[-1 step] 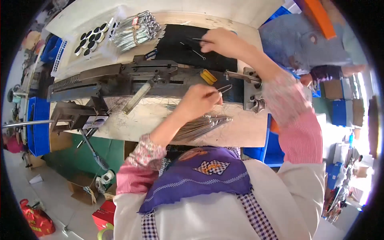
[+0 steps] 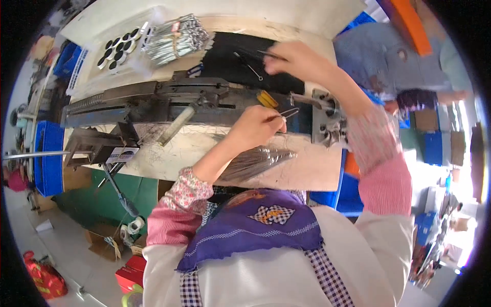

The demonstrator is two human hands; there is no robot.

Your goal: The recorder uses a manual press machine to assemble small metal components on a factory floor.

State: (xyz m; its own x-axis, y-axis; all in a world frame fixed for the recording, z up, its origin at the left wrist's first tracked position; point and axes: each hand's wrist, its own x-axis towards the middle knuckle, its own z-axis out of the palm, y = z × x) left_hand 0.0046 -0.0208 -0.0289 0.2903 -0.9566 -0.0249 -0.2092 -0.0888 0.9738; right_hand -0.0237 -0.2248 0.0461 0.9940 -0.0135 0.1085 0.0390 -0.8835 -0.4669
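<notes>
My left hand [image 2: 255, 125] is closed on a thin bent metal wire [image 2: 290, 112] whose narrow looped end sticks out past the fingertips, over the dark metal bench fixture [image 2: 204, 105]. Farther back and to the right, my right hand [image 2: 299, 61] is closed on a slim dark metal piece [image 2: 267, 53] above a black cloth [image 2: 225, 48]; its exact kind is blurred. A small metal rod with a ringed end [image 2: 249, 66] lies on that cloth. Below my left wrist, a pile of thin wires [image 2: 255, 162] rests on the table.
Behind the fixture lies a tied bundle of metal rods [image 2: 176, 41], beside a clear tray of black-topped round pieces [image 2: 120, 48]. A yellow block [image 2: 267, 99] sits near a metal clamp [image 2: 326, 117] at the right. A lever arm [image 2: 120, 197] hangs left. Another person [image 2: 388, 56] is at the right.
My right hand has shifted slightly to the right with its dark metal piece. My left hand stays almost in place.
</notes>
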